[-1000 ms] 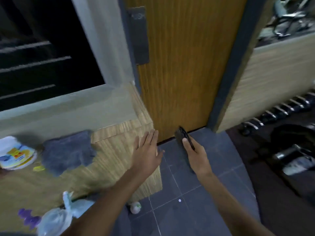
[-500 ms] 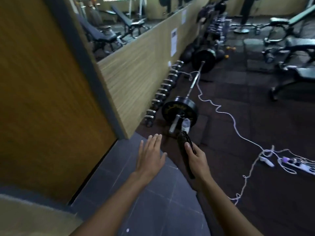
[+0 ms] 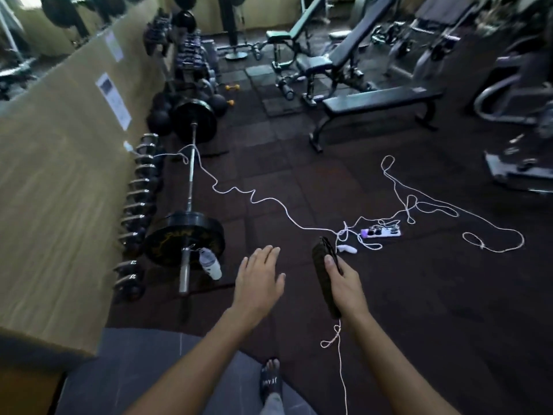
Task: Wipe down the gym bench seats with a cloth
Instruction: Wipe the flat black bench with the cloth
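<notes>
Holding dark folded cloth (image 3: 324, 283) upright, right hand (image 3: 344, 290) is seen with grip clamped on it, thumb pressed along its edge. Left hand (image 3: 259, 284) is held flat, palm down, fingers spread, nothing gripped. Flat bench (image 3: 380, 100) is seen well ahead on dark rubber floor (image 3: 434, 310), incline bench (image 3: 338, 52) beyond it. Barbell (image 3: 189, 205) is laid along wall at left, water bottle (image 3: 211, 262) just beside its near plate. White cord (image 3: 269, 202) is trailed across floor to power strip (image 3: 381, 232).

Both forearms are bare, without sleeves; bottom centre, one foot wears a dark slide sandal (image 3: 270, 381) with pale lettering.
</notes>
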